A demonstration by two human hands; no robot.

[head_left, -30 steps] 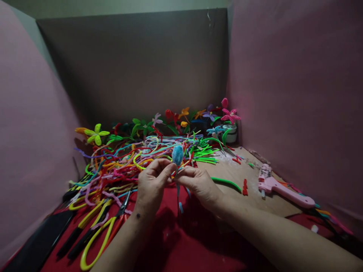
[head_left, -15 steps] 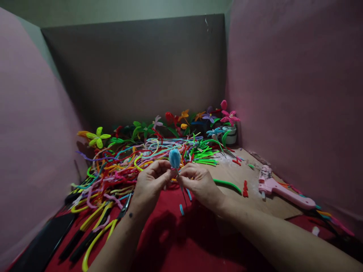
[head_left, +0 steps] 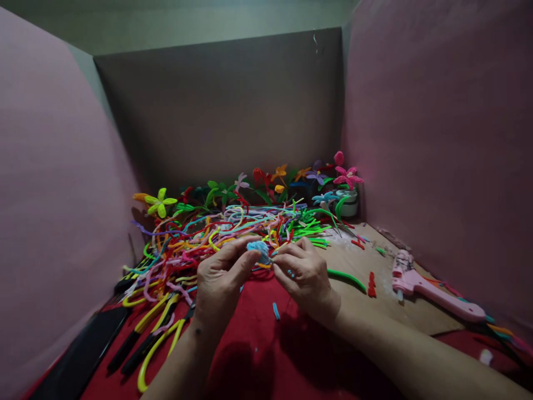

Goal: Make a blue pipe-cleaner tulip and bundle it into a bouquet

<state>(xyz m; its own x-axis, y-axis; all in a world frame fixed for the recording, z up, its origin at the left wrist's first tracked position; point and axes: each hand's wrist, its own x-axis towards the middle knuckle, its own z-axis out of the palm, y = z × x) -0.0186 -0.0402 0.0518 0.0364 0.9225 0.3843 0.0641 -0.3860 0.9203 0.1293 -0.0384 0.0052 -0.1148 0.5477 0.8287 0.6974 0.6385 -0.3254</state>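
While pink glue gun (head_left: 437, 295) lies toward worktop's (head_left: 258, 355) right edge, pipe cleaners (head_left: 183, 250) heaped beyond, blue fuzzy bud (head_left: 259, 251) between hands (head_left: 227, 278) (head_left: 303, 275), fingertips pinching it.

A pink glue gun (head_left: 433, 291) rests on a brown board (head_left: 391, 311).

The fuzzy bud (head_left: 259, 251) is light blue. The cloth (head_left: 250, 339) is solid red, with no pattern distinguishable. The glue gun (head_left: 437, 293) is pale pink. The scissors handle (head_left: 150, 355) is yellow; the pliers handles (head_left: 144, 328) are yellow with black ends. The five-petalled flower (head_left: 161, 203) at left is yellow-green; the five-petalled flower at right (head_left: 348, 178) is hot pink. The cardboard sheet (head_left: 353, 261) is tan. The side panels (head_left: 437, 139) are muted pink; the back panel (head_left: 225, 116) is dark grey. The pipe cleaners (head_left: 187, 244) are multicoloured: red, orange, pink, yellow, purple, light blue and green.
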